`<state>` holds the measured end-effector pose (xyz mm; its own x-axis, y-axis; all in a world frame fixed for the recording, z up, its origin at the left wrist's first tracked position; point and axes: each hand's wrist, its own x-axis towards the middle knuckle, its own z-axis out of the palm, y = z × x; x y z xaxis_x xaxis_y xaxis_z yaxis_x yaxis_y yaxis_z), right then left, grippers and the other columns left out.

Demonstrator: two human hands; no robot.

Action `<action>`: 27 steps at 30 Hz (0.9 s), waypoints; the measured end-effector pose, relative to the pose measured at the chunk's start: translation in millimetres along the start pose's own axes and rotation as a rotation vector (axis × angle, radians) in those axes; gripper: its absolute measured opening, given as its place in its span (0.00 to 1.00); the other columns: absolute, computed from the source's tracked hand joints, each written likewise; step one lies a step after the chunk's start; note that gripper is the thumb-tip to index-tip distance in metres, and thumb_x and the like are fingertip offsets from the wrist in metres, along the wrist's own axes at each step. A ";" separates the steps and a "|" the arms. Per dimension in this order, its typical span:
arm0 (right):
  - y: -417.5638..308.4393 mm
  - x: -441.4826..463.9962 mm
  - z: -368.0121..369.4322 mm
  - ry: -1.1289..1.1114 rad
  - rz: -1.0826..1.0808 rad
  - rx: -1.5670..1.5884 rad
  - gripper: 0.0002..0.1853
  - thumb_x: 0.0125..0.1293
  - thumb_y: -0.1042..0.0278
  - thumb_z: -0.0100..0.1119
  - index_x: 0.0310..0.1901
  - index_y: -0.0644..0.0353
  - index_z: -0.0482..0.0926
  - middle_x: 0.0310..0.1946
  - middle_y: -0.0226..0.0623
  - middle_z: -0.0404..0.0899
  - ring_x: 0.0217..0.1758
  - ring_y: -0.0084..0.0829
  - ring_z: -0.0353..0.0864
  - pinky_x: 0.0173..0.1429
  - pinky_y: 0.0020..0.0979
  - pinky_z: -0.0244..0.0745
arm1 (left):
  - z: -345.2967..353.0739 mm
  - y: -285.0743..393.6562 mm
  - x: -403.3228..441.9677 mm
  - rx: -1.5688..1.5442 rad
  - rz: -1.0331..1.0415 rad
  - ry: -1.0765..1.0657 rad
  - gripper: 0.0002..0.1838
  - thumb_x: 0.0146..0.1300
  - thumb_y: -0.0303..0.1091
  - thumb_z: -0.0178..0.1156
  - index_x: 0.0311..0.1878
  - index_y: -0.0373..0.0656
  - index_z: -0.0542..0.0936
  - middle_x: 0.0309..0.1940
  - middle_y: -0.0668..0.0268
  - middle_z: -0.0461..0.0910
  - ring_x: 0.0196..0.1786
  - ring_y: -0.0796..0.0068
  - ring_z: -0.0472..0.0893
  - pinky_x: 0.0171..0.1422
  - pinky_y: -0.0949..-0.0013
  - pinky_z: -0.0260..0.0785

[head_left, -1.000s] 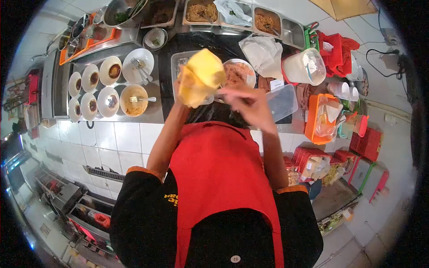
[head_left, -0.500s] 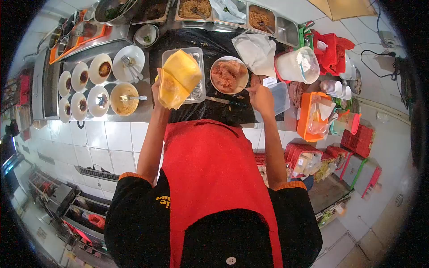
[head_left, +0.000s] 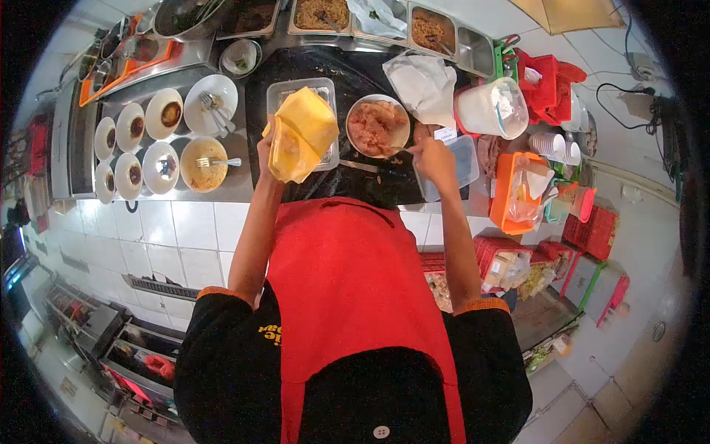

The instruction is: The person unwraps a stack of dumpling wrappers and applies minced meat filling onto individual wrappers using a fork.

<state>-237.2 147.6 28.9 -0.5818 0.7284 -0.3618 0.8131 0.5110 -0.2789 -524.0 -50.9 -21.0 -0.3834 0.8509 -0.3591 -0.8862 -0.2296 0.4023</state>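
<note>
My left hand (head_left: 266, 152) is closed on a stack of yellow wrapper sheets (head_left: 302, 137), partly folded open, held above a clear plastic container (head_left: 327, 92). My right hand (head_left: 433, 159) pinches the handle of a utensil whose other end is in the reddish minced filling (head_left: 376, 126). That filling lies in a white bowl (head_left: 404, 135) on the black counter covering. Between my hands, a knife (head_left: 360, 166) lies near the counter's front edge. A clear lid (head_left: 466, 161) rests just right of my right hand.
At the left stand several white bowls (head_left: 163, 111) with dark sauce, a plate with forks (head_left: 198, 122) and a bowl with orange residue (head_left: 194, 177). Metal food trays (head_left: 294, 31) line the back. At the right are a tub of white powder (head_left: 473, 111) and an orange basket (head_left: 497, 211).
Over the last second, my right hand has moved from beside the wrappers to the filling bowl's right edge. My left hand has lowered the wrappers slightly and tilted them.
</note>
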 end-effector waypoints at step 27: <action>-57.3 -18.8 -52.9 0.355 -0.353 0.960 0.19 0.60 0.91 0.50 0.45 0.61 0.87 0.37 0.35 0.82 0.31 0.20 0.72 0.34 0.20 0.65 | 81.9 -18.7 -13.4 0.090 -0.179 -0.105 0.29 0.74 0.52 0.49 0.65 0.36 0.69 0.55 0.57 0.79 0.53 0.66 0.83 0.57 0.62 0.77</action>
<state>-271.9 128.8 98.7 -0.6162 0.7797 0.1111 0.1565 0.2594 -0.9530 -481.0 -19.3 45.3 -0.1885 0.9198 -0.3441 -0.9092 -0.0310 0.4151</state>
